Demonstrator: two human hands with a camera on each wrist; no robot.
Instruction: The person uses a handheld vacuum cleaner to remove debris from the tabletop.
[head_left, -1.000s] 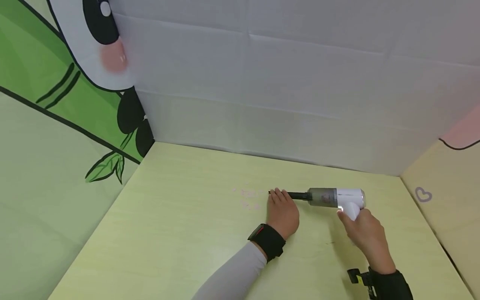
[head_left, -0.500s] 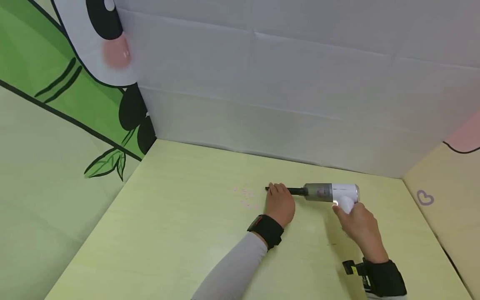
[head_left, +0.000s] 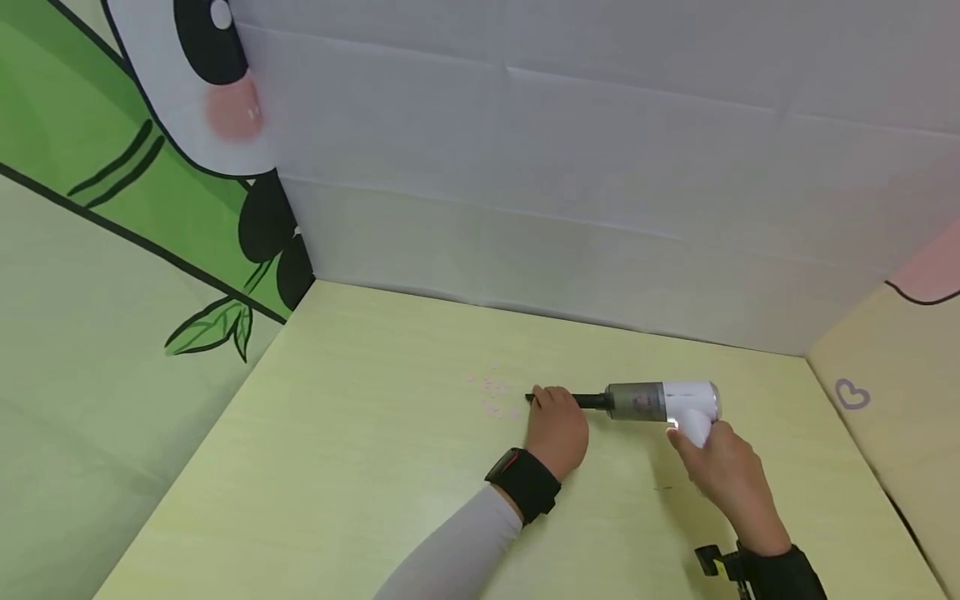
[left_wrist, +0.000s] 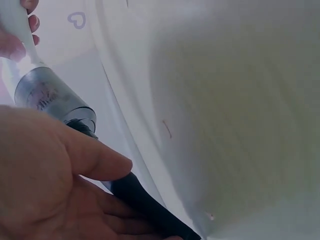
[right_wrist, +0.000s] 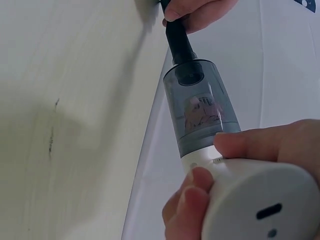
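A white handheld vacuum cleaner (head_left: 692, 402) with a smoky clear dust cup (right_wrist: 195, 110) and a black nozzle (left_wrist: 145, 205) points left over the table. My right hand (head_left: 727, 477) grips its white handle, thumb up near the cup. Around the nozzle close to its tip curl the fingers of my left hand (head_left: 557, 432), with the thumb along it in the left wrist view. Pink scraps show inside the dust cup. Just left of the nozzle tip, several small pink paper bits (head_left: 492, 408) lie scattered on the table.
The pale yellow table (head_left: 360, 467) meets a white sheet wall (head_left: 555, 192) at the back. A green printed panel (head_left: 112, 275) stands at the left, and a cream side wall (head_left: 892, 392) at the right. Dark marks (right_wrist: 51, 142) show on the tabletop.
The nozzle tip, with both hands on the vacuum cleaner, has moved slightly left toward the pink bits. It rose a little in view, then came back down. Both grips stay the same.
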